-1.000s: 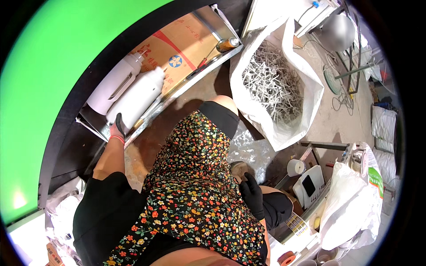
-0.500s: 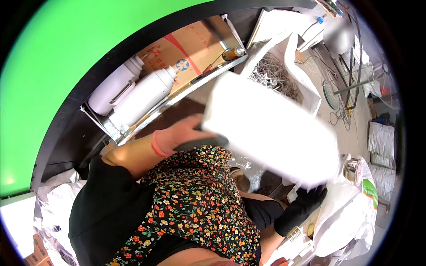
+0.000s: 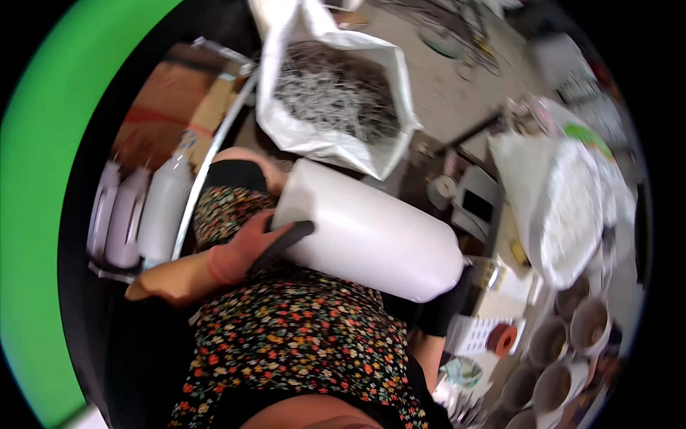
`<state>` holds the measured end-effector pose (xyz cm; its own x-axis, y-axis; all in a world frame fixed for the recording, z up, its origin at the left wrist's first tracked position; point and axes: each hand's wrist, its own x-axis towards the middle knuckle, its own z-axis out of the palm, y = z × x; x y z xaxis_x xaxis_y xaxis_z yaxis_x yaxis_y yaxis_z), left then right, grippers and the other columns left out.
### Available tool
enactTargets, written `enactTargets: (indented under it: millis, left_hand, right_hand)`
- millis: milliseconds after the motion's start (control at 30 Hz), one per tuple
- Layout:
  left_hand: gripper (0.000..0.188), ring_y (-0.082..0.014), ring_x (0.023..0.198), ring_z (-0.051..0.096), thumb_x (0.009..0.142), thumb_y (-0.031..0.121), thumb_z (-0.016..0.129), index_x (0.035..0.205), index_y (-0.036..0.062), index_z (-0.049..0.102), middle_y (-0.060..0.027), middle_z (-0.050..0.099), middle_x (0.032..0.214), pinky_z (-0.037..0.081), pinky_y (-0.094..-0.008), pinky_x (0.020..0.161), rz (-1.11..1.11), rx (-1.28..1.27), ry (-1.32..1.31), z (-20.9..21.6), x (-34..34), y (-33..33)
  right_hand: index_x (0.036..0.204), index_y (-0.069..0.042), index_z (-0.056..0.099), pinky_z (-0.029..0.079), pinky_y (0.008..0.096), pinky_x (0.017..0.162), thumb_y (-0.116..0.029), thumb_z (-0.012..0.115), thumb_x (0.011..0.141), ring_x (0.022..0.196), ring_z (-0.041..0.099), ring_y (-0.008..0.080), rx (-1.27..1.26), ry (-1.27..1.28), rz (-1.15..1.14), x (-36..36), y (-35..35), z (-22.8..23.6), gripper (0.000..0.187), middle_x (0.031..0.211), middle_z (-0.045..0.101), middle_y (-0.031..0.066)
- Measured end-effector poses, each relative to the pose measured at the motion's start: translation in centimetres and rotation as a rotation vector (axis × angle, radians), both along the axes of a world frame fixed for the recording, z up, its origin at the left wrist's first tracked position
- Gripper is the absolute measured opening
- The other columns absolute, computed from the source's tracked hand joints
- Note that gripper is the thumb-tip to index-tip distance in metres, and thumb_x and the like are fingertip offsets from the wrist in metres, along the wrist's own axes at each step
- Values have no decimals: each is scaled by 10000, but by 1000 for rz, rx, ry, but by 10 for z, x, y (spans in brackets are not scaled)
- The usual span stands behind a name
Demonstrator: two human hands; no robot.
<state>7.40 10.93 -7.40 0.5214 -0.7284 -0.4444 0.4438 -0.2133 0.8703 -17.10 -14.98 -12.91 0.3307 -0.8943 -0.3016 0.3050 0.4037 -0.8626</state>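
Note:
A plain white cylinder point(image 3: 371, 229) lies slantwise across my lap, its right end nearer to me. At its left end my left hand point(image 3: 261, 247), in a reddish glove with dark fingers, grips the side. My right hand point(image 3: 449, 300), in a black glove, supports the right end; most of its fingers are hidden behind the cylinder. Just beyond the cylinder stands an open white woven sack point(image 3: 389, 154) holding a tangle of thin grey strips point(image 3: 332, 96).
To the left, pale flasks point(image 3: 166, 211) stand in a metal-edged rack beside a brown cardboard box point(image 3: 168, 96). A stuffed white bag point(image 3: 564, 214) is on the right, above several grey cups point(image 3: 589, 325). An orange-red ring point(image 3: 501, 339) lies near a white perforated basket point(image 3: 471, 334).
The view has swung to the right. Both hands have brought the white cylinder lower and closer to my lap, still holding its two ends. The sack and cups now show more fully.

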Motion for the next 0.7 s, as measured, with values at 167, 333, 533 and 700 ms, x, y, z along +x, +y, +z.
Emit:
enactTargets:
  millis: [167,333,533,700]
  left_hand:
    - [397,-148,893,583,865,157,621,1204,-7,495,-79,601,1043,480,-263,756,138,-108,-122,-35,2,-19]
    - [737,-277,1133,477,715,143,677,1335,-50,329,-183,477,1259,363,-363,985,-108,-17,-1127,-45,8,-58]
    - [1003,-337,1214,422,568,230,798,1369,-43,259,-193,415,1311,314,-375,1039,-621,-268,-1126,-26,-43,-110]
    - [909,-324,1202,444,643,129,743,1380,-34,236,-179,436,1311,322,-367,1029,-603,-260,-1265,-13,-31,-119]
  right_hand:
    - [1043,-2,582,479,332,734,-192,419,959,842,595,201,-822,442,186,-15,-13,15,264,940,616,107]
    - [891,-35,625,442,401,730,-152,696,750,790,543,313,-1352,374,164,28,-7,5,196,870,579,120]
    - [839,-47,607,393,424,919,-366,629,756,922,556,288,-1646,341,543,61,41,25,330,873,578,115]
    - [856,-33,595,414,425,865,-367,649,727,966,544,306,-1639,472,618,57,36,47,362,968,576,149]
